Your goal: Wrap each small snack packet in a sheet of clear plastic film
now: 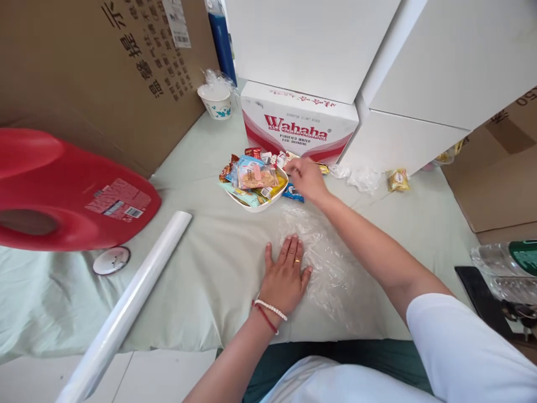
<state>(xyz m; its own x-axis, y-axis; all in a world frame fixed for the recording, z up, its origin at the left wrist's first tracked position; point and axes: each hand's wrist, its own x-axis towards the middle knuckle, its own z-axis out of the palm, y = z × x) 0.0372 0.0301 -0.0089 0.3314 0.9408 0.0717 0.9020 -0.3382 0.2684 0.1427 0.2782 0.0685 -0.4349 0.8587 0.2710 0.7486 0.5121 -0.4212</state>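
My left hand (285,274) lies flat with its fingers stretched out on the pale green cloth (226,263), at the left edge of a crumpled clear plastic bag (331,268). My right hand (308,179) reaches to the right side of a white bowl (251,208), its fingers curled together. Whatever they may hold is hidden. Wrapped snacks fill the bowl, a clear-wrapped biscuit (257,176) on top. Just below my right hand, a blue snack packet (293,193) lies beside the bowl.
A white Wahaha carton (297,126) stands behind the bowl. To the left are a large red jug (75,190), a white roll (130,302) and a round badge (111,261). A paper cup (216,103) stands behind; a yellow packet (398,180) lies right.
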